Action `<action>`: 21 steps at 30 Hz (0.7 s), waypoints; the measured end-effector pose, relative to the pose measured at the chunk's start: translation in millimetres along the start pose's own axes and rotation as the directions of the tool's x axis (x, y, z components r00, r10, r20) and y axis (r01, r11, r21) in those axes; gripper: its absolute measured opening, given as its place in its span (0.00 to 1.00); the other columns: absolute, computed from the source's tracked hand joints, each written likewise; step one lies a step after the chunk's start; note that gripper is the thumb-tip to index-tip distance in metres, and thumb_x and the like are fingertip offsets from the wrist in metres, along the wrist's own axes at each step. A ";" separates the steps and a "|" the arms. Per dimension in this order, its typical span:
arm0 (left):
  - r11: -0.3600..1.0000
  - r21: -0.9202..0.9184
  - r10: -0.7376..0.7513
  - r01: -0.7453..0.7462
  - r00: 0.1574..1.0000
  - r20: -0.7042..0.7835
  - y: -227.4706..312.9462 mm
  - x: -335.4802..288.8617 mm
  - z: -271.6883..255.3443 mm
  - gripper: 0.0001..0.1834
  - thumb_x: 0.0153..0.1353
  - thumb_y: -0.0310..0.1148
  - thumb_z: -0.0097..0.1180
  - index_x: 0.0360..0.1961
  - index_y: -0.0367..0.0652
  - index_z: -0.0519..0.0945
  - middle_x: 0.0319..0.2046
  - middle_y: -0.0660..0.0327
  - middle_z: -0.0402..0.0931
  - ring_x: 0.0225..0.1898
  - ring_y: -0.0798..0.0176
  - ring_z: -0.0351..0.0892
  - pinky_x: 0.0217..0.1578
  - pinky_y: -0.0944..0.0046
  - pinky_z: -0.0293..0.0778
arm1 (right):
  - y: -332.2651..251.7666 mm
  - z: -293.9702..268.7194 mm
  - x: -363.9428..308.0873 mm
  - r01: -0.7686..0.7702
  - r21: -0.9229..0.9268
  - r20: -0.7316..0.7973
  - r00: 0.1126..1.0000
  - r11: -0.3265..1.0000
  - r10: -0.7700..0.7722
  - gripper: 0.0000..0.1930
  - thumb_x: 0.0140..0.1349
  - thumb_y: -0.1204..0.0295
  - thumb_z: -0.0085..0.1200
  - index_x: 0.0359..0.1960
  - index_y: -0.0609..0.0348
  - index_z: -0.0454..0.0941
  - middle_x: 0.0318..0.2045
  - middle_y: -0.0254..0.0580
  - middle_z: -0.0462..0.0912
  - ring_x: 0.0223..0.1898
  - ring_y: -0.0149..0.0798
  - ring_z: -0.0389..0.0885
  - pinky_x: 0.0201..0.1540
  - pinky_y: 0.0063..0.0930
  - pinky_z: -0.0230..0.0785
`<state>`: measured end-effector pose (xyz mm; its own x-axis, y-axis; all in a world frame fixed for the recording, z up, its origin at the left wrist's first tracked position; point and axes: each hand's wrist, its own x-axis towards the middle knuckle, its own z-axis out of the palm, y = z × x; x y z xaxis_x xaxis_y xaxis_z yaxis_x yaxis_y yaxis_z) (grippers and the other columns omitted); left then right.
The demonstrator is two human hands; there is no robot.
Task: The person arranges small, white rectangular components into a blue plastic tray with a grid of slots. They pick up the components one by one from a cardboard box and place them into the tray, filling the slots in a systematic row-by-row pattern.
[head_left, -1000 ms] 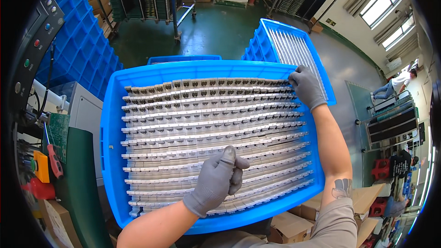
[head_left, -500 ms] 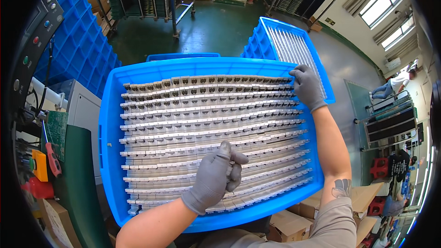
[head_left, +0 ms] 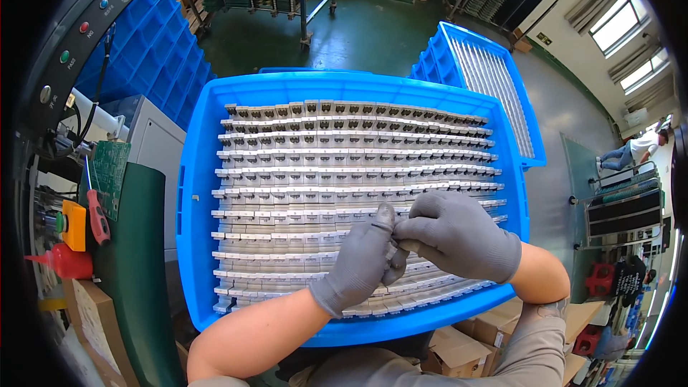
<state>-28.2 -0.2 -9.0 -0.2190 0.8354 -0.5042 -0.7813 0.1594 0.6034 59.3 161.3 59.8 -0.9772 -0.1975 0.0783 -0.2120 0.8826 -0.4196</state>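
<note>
Over blue tray (head_left: 193, 193), L hand (head_left: 362, 261), R hand (head_left: 459, 233) touching; grip state unclear

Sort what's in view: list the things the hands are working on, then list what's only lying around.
In hand:
- blue tray
- rows of small grey parts filling it
- left hand and right hand, both gloved, fingers meeting over the rows

Lying about:
- second blue tray behind
- red-handled screwdriver
- red squeeze bottle
- green circuit board
- cardboard boxes
</note>
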 end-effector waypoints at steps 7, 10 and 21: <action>0.998 -0.062 0.029 -0.022 0.993 0.112 2.2 -2.8 -1.8 0.28 0.79 0.53 0.33 0.37 0.41 0.76 0.18 0.64 0.66 0.16 0.70 0.63 0.17 0.69 0.59 | -1.4 5.5 -5.1 0.065 -0.147 -0.224 0.970 0.987 -0.097 0.13 0.51 0.69 0.66 0.39 0.51 0.82 0.32 0.36 0.76 0.32 0.43 0.79 0.33 0.38 0.74; 0.999 -0.036 0.029 -0.024 0.992 0.121 2.7 -2.9 -1.4 0.25 0.79 0.50 0.37 0.39 0.40 0.77 0.19 0.64 0.67 0.16 0.71 0.63 0.17 0.69 0.59 | 2.4 14.6 -13.2 0.110 -0.212 -0.274 0.947 0.971 -0.167 0.14 0.50 0.69 0.67 0.39 0.50 0.82 0.33 0.35 0.76 0.33 0.42 0.79 0.34 0.37 0.73; 0.990 0.083 0.108 -0.112 0.993 0.052 6.8 -6.4 3.2 0.21 0.79 0.41 0.40 0.45 0.33 0.78 0.17 0.67 0.62 0.15 0.74 0.56 0.16 0.70 0.56 | 139.5 -15.7 -33.2 -0.318 -0.261 -0.410 0.891 0.912 0.193 0.04 0.56 0.77 0.60 0.33 0.54 0.80 0.33 0.45 0.80 0.36 0.54 0.80 0.40 0.44 0.74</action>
<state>-30.3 -2.8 0.3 -0.2716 0.8739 -0.4032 -0.7004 0.1078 0.7055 61.9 297.7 12.8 -0.9177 0.1695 0.3592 0.1135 0.9786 -0.1718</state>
